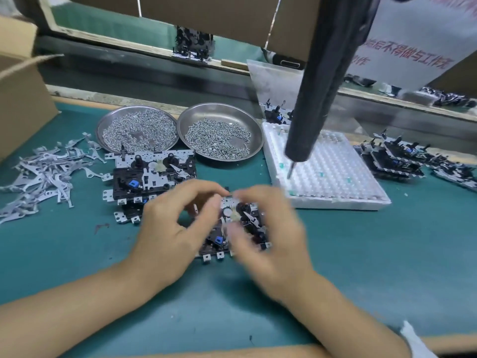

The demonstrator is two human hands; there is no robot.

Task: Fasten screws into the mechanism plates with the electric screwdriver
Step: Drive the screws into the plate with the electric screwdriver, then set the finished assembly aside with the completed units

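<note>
Head view: both hands work over a mechanism plate [232, 226] on the green table [77, 254], left hand [167, 228] with fingers curled at its edge, right hand [268, 236] blurred, grip unclear. Positioning seems underway; next, a screw and the hanging screwdriver [317, 94] at 1 o'clock. Two steel dishes [180, 120] at 12 o'clock hold screws.

Your hands meet at centre front over one mechanism plate [237, 226] on the mat [77, 254]: left hand [170, 228] on its left side, right hand [268, 236] on its right. Stack of plates [149, 177] just behind-left. Loose brackets [46, 174] far left. Two screw dishes [136, 127] [222, 130] side by side behind. Parts tray [327, 174] to the right, electric screwdriver [322, 81] hanging above it. More plates [397, 156] far right.
</note>
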